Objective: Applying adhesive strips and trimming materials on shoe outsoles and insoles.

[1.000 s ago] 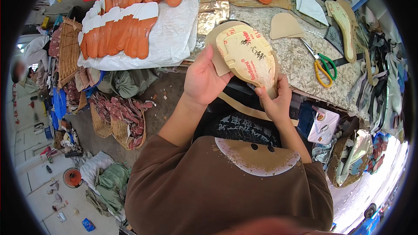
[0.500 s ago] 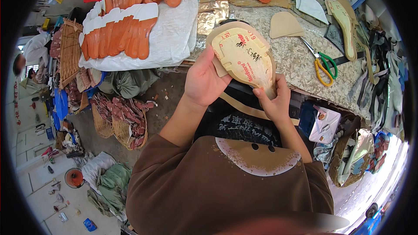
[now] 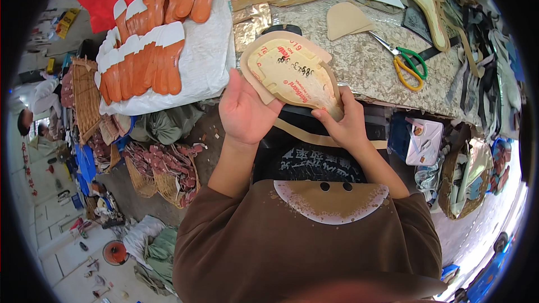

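A cream insole board (image 3: 295, 67) with red print and dark handwritten marks is held tilted over the workbench edge. A tan sheet (image 3: 252, 81) lies beneath it, showing around the wide end. My right hand (image 3: 345, 120) pinches the narrow end, thumb on top and fingers at the edge. At the wide end's left side, my left hand (image 3: 244, 106) is open, palm up and thumb stretched out. Its fingers reach partly under the tan sheet, where their tips are hidden.
Scissors (image 3: 407, 64) with green and yellow handles lie right on the bench (image 3: 348, 70), beside tan pieces (image 3: 345, 21). Another cream insole (image 3: 424, 8) lies farther back. Several orange-and-white insoles (image 3: 146, 64) rest on white sheeting at left. A strap (image 3: 303, 136) crosses below my hands.
My left thumb has come away from the edge and the palm has opened. The insole has tilted further sideways, its wide end toward the left. The whole view has shifted.
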`<state>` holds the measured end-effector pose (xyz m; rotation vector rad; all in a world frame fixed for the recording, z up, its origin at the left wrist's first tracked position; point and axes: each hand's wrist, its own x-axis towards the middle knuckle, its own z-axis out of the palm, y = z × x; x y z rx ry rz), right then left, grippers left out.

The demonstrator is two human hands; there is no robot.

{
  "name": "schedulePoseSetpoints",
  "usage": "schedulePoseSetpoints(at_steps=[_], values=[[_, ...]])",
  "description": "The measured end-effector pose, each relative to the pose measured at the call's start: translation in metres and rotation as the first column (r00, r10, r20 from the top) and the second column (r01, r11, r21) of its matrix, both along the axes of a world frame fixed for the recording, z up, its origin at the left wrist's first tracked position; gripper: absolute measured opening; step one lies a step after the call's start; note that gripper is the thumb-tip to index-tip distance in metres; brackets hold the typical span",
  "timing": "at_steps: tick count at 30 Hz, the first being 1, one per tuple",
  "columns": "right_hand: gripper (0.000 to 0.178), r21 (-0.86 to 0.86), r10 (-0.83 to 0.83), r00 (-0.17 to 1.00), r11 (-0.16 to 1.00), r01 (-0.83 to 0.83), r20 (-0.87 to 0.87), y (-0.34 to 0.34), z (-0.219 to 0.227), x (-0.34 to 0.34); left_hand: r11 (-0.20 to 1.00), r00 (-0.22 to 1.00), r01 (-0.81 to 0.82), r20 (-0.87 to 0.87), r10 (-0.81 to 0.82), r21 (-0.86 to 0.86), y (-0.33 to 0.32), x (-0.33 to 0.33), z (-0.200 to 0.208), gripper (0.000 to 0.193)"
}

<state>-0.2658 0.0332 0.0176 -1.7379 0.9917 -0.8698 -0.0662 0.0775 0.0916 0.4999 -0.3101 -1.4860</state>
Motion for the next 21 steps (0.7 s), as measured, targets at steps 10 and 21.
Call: schedulePoseSetpoints(at_steps=[10,21], values=[[0.055,0.057,0.041,0.999,0.998,-0.041,0.005,-0.001,-0.008,-0.009,0.987,0.935,0.127,-0.319,-0.152,-0.097,-0.006,-0.027,-0.028,0.095],[0.066,0.122,-0.285,0.957,0.953,0.278,0.043,-0.125,0.015,-0.105,0.96,0.881,0.28,0.403,-0.246,-0.026,-0.015,-0.02,-0.052,0.08]])
